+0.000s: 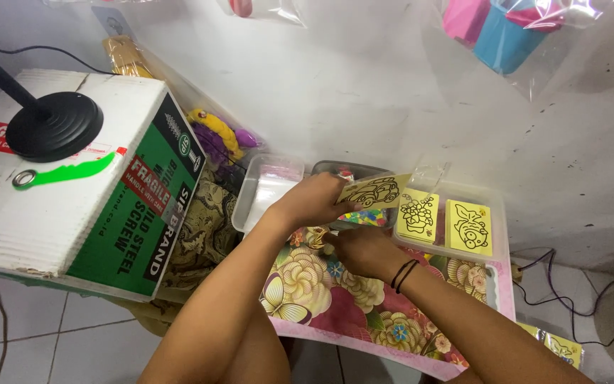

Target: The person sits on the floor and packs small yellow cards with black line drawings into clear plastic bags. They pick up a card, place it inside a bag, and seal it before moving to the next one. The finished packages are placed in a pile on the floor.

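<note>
Head view: left hand (314, 199) pinches flat yellow card (374, 192).

white-green cardboard box (72, 185) left | clear bags (513, 28) on wall

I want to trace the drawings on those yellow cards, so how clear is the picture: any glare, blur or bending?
Head view: even, soft light, faint shadows; the two yellow cards in the clear tray look sharp; the card in the left hand is slightly soft; glare on the hanging plastic bags; wide-angle bending at the cardboard box edge.
</note>
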